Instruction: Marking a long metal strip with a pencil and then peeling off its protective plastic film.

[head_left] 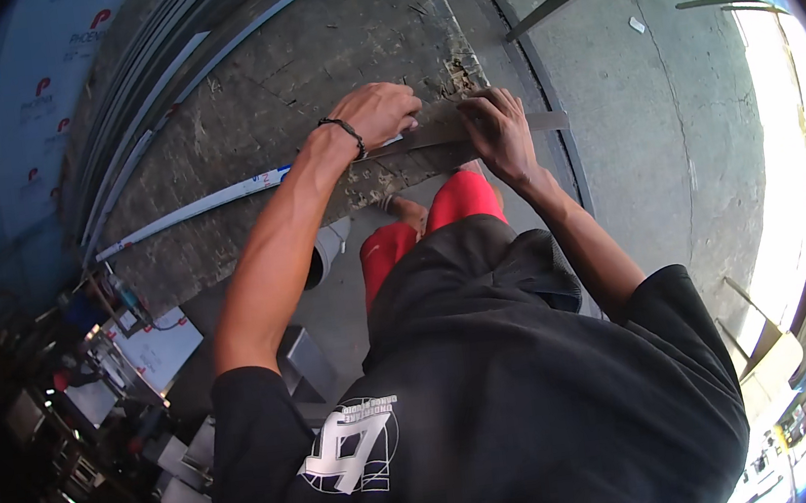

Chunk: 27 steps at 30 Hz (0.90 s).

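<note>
well, the left hand (378,115) has its fingers curled just by the long flat strip (547,121); whether they pinch anything, i cannot tell. the right hand (501,131) bends over the strip, its grip also unclear. the strip lies along the near side of the worktop (256,99), its right end jutting past the edge: pressing there could tip it. the worktop's chipped right rim (460,76) could snag fingers; a sideways swing could knock the bundled bars (134,113).
</note>
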Available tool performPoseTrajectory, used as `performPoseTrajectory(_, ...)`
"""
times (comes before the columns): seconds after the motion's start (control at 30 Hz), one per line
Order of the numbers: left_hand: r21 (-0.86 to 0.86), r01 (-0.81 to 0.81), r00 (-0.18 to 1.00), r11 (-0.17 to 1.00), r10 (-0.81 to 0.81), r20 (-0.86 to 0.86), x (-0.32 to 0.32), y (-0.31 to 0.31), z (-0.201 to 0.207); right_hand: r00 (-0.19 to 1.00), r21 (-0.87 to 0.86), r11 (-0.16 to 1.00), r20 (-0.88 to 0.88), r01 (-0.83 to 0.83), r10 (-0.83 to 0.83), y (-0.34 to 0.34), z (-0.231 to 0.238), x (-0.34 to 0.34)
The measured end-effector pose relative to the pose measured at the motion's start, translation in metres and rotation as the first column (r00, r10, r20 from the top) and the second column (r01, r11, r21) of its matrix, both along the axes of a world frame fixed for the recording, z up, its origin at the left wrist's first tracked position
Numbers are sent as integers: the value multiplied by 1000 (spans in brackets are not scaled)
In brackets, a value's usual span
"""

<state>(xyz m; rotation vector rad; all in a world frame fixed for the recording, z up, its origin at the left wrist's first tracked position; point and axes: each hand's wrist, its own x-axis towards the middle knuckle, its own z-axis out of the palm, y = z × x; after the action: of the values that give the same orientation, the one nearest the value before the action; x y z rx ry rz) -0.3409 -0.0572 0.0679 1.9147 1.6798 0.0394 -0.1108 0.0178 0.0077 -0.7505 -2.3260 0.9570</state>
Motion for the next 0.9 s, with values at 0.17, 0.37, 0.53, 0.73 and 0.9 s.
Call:
performPoseTrajectory(0.17,-23,288,958,957,-288,2,5,26,-2,977,48,975,-21,215,-214,2,-4,7)
performPoseTrajectory(0.37,37,510,856,859,-512,76,-4,34,-14,804,255,775,-17,578,-594,-3,-3,-6)
performPoseTrajectory(0.53,6,650,758,760,-649,68,-8,44,-18,739,306,718,61,626,-671,-23,-6,-2)
performPoseTrajectory(0.73,104,687,714,719,-694,89,-7,45,-26,613,340,638,192,691,-766,-72,-6,-9)
performPoseTrajectory(0.9,98,728,670,679,-734,110,-14,42,-28,592,290,647,261,705,-763,-99,-3,-10)
